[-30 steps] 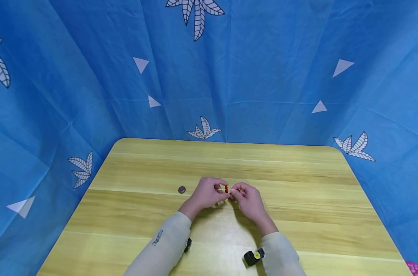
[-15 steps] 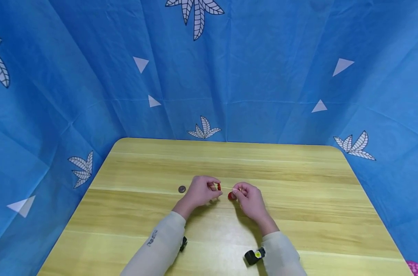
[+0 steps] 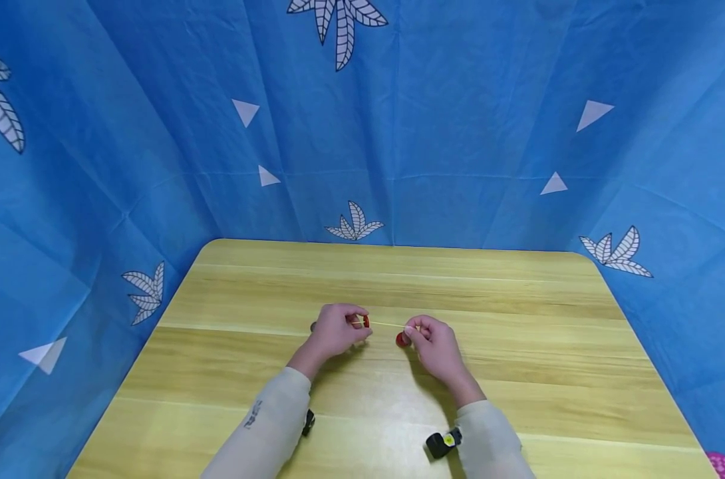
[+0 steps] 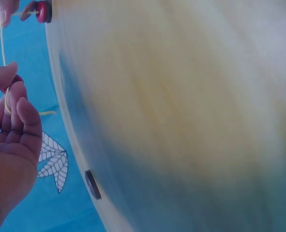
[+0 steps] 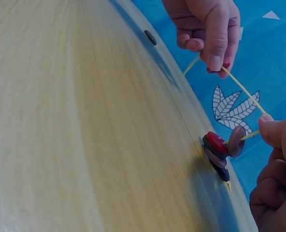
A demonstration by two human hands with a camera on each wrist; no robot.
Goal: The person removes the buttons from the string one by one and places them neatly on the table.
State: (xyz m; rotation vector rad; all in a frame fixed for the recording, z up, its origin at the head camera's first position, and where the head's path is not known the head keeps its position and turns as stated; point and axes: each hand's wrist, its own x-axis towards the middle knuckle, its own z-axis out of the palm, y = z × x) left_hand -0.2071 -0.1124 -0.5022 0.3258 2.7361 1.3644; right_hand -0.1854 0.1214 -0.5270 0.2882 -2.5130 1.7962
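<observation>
My left hand [image 3: 358, 322] pinches a red button [image 3: 366, 321] threaded on a thin yellow string [image 3: 386, 324]. The string runs taut to my right hand [image 3: 412, 330], which pinches it just above a small stack of red and purple buttons [image 3: 402, 340] touching the wooden table [image 3: 518, 346]. The right wrist view shows the stack [image 5: 218, 150] strung on the string [image 5: 242, 89], and the left hand's fingers [image 5: 215, 43] curled round the red button [image 5: 225, 65]. From the left wrist, that button [image 4: 15, 79] sits between thumb and fingers.
A single dark button [image 3: 313, 326] lies on the table just left of my left hand, partly hidden by it; it shows in the wrist views as well [image 5: 150, 37] [image 4: 92, 184]. Blue patterned cloth [image 3: 398, 133] surrounds the table on three sides.
My left hand has moved left with the red button, away from the right hand, and the string between the hands has lengthened. The right hand has stayed almost still.
</observation>
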